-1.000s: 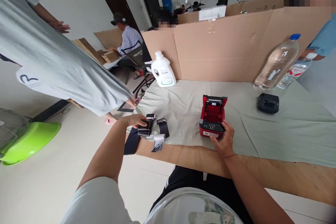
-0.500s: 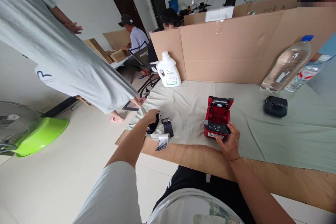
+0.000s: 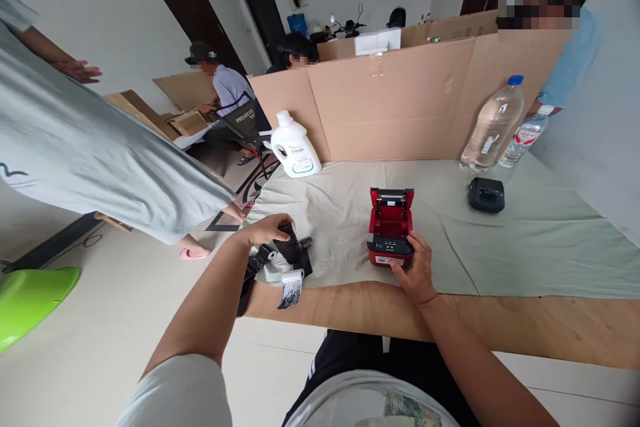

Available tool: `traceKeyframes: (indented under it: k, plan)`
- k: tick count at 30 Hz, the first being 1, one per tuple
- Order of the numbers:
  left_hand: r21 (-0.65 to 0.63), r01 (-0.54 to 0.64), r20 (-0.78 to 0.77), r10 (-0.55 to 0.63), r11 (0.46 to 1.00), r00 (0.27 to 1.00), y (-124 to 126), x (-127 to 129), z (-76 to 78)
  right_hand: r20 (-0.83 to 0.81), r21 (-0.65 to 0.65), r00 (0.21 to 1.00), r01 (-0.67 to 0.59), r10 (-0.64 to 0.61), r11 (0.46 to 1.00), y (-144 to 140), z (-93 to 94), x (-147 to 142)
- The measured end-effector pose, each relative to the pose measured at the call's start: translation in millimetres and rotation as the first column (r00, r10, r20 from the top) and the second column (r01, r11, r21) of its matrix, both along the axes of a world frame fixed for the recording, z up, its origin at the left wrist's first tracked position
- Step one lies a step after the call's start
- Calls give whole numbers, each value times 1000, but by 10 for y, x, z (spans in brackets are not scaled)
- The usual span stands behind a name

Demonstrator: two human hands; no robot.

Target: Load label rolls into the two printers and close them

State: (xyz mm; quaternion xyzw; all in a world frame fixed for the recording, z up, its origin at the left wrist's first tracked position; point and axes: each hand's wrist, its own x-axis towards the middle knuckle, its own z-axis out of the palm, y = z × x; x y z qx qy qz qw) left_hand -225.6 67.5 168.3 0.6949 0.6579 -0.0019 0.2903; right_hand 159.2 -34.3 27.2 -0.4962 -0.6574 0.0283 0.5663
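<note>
Readable text: one word on a chair

The black folding chair's backrest, far left, reads "PROJETO"; other labels are too small.

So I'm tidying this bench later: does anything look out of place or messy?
Yes: the paper rolls under the left hand lie jumbled at the table edge, one strip unrolled and hanging over. The red printer has its lid open.

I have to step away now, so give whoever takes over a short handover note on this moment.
Left hand: on the black-printed paper rolls at the table's left edge; grip unclear.
Right hand: rests on the front of the red printer.
Done: printer lid is up, paper bay empty.
Left: no roll is in the bay yet, lid not closed.
Nearby: black printer, unused.
</note>
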Motion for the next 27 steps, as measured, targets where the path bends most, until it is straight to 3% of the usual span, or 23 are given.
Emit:
traceKeyframes:
  k: [5, 8, 11, 14, 16, 18, 22, 27]
  plan:
    - [-77, 155, 411, -110, 985, 905, -199, 544, 246, 14, 60, 998, 61, -62, 996, -72, 125, -64]
    - [-104, 270, 604, -155, 957, 782, -311, 972, 224, -30, 82, 997, -72, 75, 994, -201, 306, -171]
    - [-153, 365, 735, -141, 918, 664, -386, 1378, 141, -139, -97, 942, -321, 306, 942, -326, 461, -283]
    - [-142, 423, 793, -153, 895, 590, -350, 1699, 62, -262, -318, 910, -396, 322, 861, -395, 488, -344]
    - [-78, 437, 772, -223, 896, 595, -251, 1872, 15, -323, -371, 911, -372, 257, 851, -418, 448, -349]
    - [-8, 439, 689, -313, 899, 653, -112, 2031, -39, -353, -363, 918, -314, 182, 877, -431, 403, -335]
    - [141, 472, 391, -487, 870, 781, 159, 2324, -175, -300, -319, 945, -226, 128, 920, -413, 384, -295]
    - [196, 554, 21, -568, 809, 823, 297, 2587, -304, -129, -310, 983, -166, 132, 936, -290, 424, -245]
